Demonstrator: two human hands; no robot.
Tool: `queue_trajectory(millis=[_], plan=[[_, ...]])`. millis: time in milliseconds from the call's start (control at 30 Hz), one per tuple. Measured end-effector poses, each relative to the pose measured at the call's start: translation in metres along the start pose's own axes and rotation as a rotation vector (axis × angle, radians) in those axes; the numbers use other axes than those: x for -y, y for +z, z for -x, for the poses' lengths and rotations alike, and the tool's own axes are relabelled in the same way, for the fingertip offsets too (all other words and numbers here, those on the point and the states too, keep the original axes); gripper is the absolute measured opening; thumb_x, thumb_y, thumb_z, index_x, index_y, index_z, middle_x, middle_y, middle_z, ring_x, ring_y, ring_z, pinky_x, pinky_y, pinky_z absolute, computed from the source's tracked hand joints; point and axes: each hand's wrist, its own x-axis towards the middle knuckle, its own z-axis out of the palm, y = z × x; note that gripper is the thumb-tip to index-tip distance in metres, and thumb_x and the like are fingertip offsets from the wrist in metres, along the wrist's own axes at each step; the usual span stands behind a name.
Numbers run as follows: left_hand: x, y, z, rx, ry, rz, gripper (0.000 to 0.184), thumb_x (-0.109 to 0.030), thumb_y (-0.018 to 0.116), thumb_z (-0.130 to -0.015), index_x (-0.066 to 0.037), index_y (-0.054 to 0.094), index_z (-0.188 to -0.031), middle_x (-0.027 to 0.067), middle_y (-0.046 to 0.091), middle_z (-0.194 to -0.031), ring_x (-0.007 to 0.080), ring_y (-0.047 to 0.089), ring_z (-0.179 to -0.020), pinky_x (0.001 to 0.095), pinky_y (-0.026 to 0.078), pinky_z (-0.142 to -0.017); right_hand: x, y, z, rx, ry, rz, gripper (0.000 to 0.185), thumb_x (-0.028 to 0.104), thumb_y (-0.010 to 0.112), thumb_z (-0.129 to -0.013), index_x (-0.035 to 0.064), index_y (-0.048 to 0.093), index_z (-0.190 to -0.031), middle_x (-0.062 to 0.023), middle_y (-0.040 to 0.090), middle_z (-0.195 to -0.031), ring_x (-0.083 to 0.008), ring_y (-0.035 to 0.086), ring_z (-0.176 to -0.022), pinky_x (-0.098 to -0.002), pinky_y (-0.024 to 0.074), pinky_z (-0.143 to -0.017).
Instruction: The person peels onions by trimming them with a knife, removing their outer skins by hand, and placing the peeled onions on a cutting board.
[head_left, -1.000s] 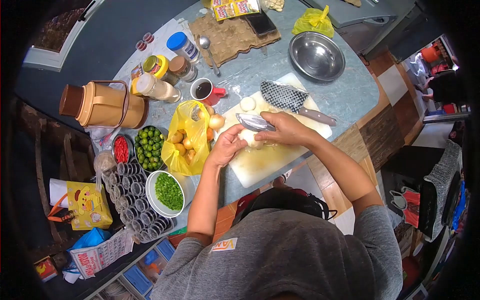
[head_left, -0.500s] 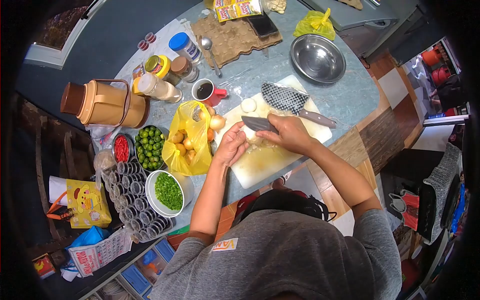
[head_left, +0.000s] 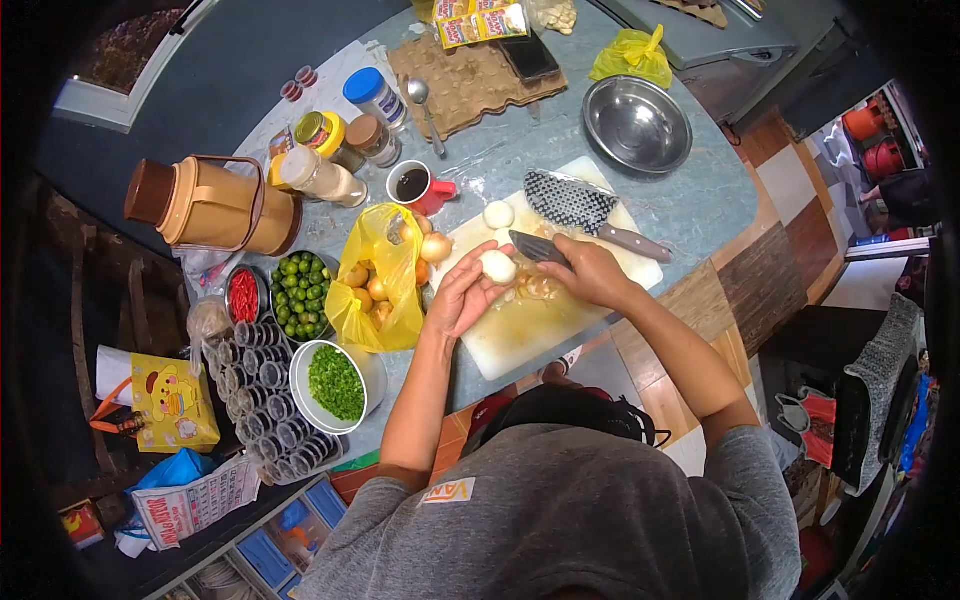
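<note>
White, rounded onion (head_left: pixel 499 266) is clasped in the left hand (head_left: pixel 464 293), pointed knife (head_left: pixel 536 248) in the right hand (head_left: pixel 592 273).

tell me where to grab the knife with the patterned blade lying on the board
Likely best by its grey-brown handle, coming from the right: it juts past the cutting board, while the patterned blade points the other way.

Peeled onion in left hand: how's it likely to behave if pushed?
Likely to roll: the peeled onion looks round. Possibly slippery, since its bare white surface looks smooth. Probably firm, not floppy: no sagging shows in the left hand.
</note>
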Motion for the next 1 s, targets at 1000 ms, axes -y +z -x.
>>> queue_trajectory(millis=[1000], plan=[[0.024,0.01,-0.013,-0.205,0.011,0.12,0.046,-0.035,0.043,-0.098,0.002,0.042,-0.127,0.0166,0.057,-0.118,0.028,0.054,-0.113,0.0415,0.045,-0.098,0.043,0.003,0.001,-0.116,-0.382,0.121,0.042,0.05,0.062,-0.079,0.0084,0.057,-0.08,-0.0089,0.062,-0.072,-0.0306,0.062,-0.067,-0.04,0.0469,-0.055]])
